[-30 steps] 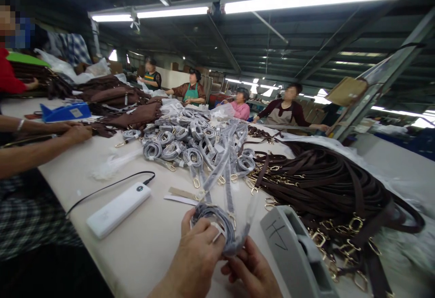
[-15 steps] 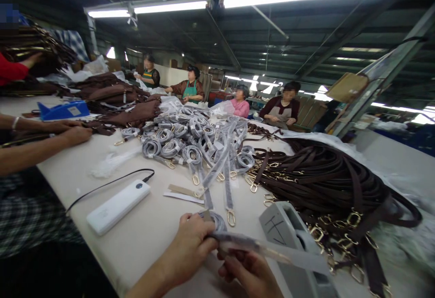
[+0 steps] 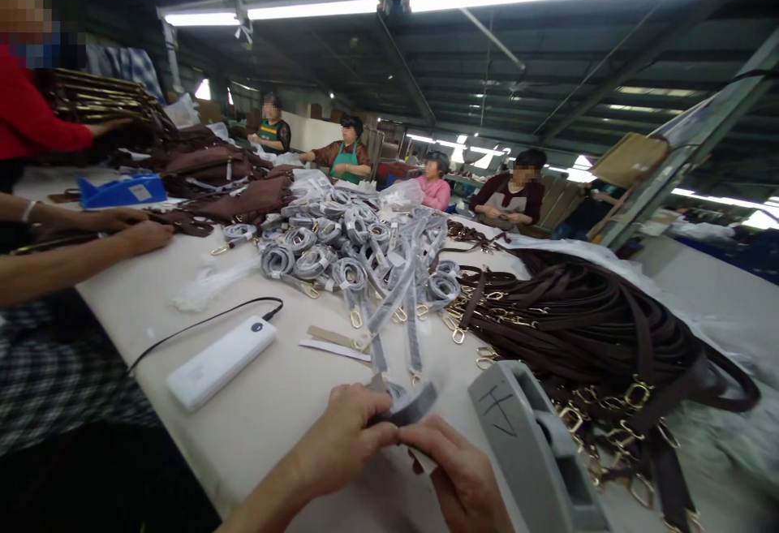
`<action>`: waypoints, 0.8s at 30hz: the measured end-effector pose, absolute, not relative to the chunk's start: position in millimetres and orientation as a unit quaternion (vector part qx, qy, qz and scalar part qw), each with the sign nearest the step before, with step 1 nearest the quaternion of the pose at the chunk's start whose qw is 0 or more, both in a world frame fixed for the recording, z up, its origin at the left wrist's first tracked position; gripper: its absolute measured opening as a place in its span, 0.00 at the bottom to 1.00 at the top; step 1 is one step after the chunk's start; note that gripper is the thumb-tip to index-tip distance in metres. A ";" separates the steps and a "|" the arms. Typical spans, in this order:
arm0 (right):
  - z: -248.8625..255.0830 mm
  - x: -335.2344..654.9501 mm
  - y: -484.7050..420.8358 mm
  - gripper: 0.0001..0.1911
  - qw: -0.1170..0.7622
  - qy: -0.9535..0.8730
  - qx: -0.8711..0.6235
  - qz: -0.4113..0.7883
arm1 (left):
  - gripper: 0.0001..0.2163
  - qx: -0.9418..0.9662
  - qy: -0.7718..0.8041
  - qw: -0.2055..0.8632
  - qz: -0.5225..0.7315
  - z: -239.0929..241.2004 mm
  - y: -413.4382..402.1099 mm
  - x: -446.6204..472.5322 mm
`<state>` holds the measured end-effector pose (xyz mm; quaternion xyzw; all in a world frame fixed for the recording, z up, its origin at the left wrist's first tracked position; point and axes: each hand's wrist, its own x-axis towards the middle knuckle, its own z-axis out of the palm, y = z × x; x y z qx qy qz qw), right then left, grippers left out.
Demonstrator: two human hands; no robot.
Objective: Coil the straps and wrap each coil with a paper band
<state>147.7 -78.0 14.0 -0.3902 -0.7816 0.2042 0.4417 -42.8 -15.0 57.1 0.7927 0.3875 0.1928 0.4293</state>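
Observation:
My left hand (image 3: 346, 440) and my right hand (image 3: 459, 476) meet low in the frame over the cream table (image 3: 273, 403), both pinched on a coiled grey wrapped strap (image 3: 409, 403). The fingers of both hands are closed around the coil. A grey tape dispenser (image 3: 529, 444) stands just right of my right hand. Beyond my hands lies a heap of grey wrapped straps (image 3: 353, 257) with gold clips, some coiled, some laid out long.
A large pile of dark brown straps (image 3: 584, 330) with gold hardware fills the right. A white power bank (image 3: 220, 361) with a black cable lies at left. Another person's forearms (image 3: 73, 253) rest on the left edge. Several people work at the far end beside brown bags (image 3: 207, 168).
A second ago both hands held the coil; then a strip of clear tape stretched from the dispenser to the coil. Now the tape is gone from view and both hands pinch the coil together.

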 end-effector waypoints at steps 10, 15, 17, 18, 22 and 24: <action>16.2 138.8 -73.7 0.11 0.373 -0.792 -0.467 0.122 | 0.09 0.880 0.326 0.318 0.137 46.1 -22.0 -46.4; 21.9 130.9 -74.4 0.08 0.372 -0.716 -0.516 0.289 | 0.09 0.890 0.324 0.292 0.132 30.2 -28.9 -44.3; 23.4 128.5 -73.7 0.08 0.384 -0.684 -0.537 0.311 | 0.09 0.889 0.325 0.294 0.131 28.9 -30.3 -44.9; 23.0 127.7 -73.2 0.08 0.392 -0.673 -0.543 0.315 | 0.10 0.888 0.325 0.296 0.134 29.0 -30.9 -45.5; 15.5 126.6 -71.3 0.07 0.414 -0.667 -0.539 0.305 | 0.13 0.887 0.315 0.303 0.150 28.0 -32.2 -49.3; 12.0 126.3 -70.8 0.06 0.418 -0.667 -0.538 0.303 | 0.18 0.888 0.305 0.305 0.162 24.8 -32.4 -51.4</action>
